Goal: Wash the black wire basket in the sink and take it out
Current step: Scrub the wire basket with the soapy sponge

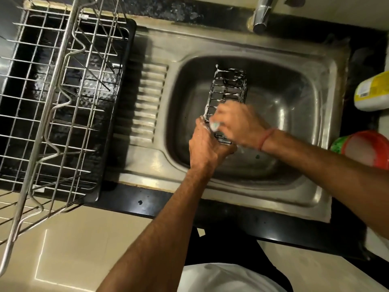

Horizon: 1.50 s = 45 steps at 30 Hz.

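Right hand (235, 121) motion-blurred

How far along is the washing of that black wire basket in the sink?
Partway. The black wire basket already carries white suds along its wires. In hand: the left hand grips its near end over the sink, while the blurred right hand scrubs with a small scrubber. No water runs from the tap, so rinsing and lifting out remain.

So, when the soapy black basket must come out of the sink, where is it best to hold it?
Probably on a long top rim of the black wire basket, coming from above with fingers hooked through the wires. It stands tilted and narrow in the sink, foam makes it slippery, and the left hand already holds its near end.
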{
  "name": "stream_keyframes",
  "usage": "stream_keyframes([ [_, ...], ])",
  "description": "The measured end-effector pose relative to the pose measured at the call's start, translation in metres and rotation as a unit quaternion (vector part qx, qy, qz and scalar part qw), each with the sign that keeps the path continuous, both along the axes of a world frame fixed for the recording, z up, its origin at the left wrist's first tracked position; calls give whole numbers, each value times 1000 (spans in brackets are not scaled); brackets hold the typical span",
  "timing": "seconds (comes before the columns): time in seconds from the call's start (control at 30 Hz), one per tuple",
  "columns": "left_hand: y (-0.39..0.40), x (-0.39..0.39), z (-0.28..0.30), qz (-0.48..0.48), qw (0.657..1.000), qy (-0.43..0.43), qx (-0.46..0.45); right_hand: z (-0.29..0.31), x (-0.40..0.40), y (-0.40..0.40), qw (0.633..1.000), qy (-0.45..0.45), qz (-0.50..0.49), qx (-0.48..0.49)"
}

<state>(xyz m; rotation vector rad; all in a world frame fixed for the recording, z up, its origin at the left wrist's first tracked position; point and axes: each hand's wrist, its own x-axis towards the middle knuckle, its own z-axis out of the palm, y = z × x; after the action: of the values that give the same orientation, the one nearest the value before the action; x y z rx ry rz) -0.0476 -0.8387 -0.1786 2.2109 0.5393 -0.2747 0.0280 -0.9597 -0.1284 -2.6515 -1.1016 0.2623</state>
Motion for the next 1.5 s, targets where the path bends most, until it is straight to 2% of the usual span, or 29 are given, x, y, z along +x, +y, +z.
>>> stream_keyframes([
  [0.07,1,0,-1,-7,1000,9,-7,5,-14,2,998,27,53,-3],
  [0.13,2,1,1,-15,1000,5,-5,4,7,4,999,12,41,-11],
  [0.27,3,2,1,-20,999,24,-24,9,87,6,990,-35,-130,-49],
  [0.33,3,2,-2,-22,999,30,-18,10,94,7,986,-29,-153,-53],
  [0.47,4,3,-5,-21,999,44,-12,-6,33,14,997,7,77,-6],
  [0.53,5,4,-7,-18,999,46,-15,-9,35,11,994,0,108,-20],
  [0.67,4,3,-12,-8,999,38,-38,0,106,6,992,-64,-91,-58],
  [0.73,4,3,-15,-9,998,38,-43,3,121,1,985,-67,-148,-64],
  [0.8,5,3,-15,-14,998,45,-44,3,108,3,992,-55,-99,-64],
  [0.87,6,4,-13,-18,998,49,-39,-3,74,3,999,-15,33,-29],
  [0.93,6,4,-11,-30,998,50,-37,-3,33,-2,990,39,135,-8],
  [1.0,5,2,-8,-44,997,47,-40,1,19,-11,988,59,144,-2],
  [1.07,5,2,-5,-45,996,47,-53,-2,28,-17,997,25,69,-5],
  [1.17,11,5,-4,-39,992,57,-103,-6,26,-11,999,8,-40,-10],
  [1.27,21,7,-2,-57,970,73,-227,-11,-2,-9,996,27,-83,4],
  [1.4,28,10,17,-62,915,97,-386,-7,-23,-27,967,69,-231,77],
  [1.5,20,17,49,3,853,159,-496,-2,-38,-34,953,61,-274,117],
])
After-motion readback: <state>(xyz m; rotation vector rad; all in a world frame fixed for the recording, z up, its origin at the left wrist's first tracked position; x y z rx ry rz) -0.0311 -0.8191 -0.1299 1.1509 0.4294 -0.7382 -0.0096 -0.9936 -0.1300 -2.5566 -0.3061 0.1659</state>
